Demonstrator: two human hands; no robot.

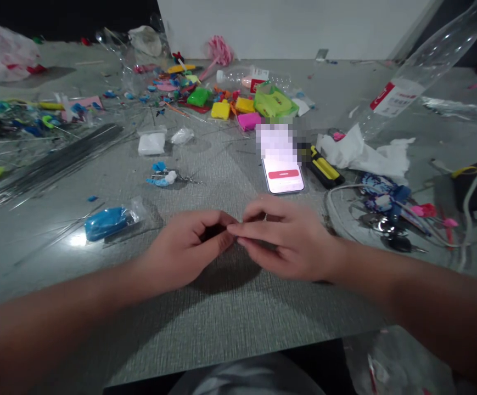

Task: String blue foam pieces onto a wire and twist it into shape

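My left hand (192,244) and my right hand (290,238) meet fingertip to fingertip over the near middle of the table. Both are closed in a pinch, thumbs against forefingers. Whatever lies between the fingertips is hidden or too small to name. Left of my left hand is a blue lump of clay (106,223) in a clear wrapper. Beyond it rests a small cluster of blue and white pieces with thin wires (163,175). A lit phone (281,170) lies just past my right hand, with a black and yellow utility knife (324,167) at its side.
Wrapped clay packs, a yellow one (220,109) among them, and a plastic bottle (254,78) lie at the back. A bundle of dark wires (61,156) stretches along the left. Crumpled tissue (365,153), a large bottle (419,77) and a white cable (469,219) occupy the right.
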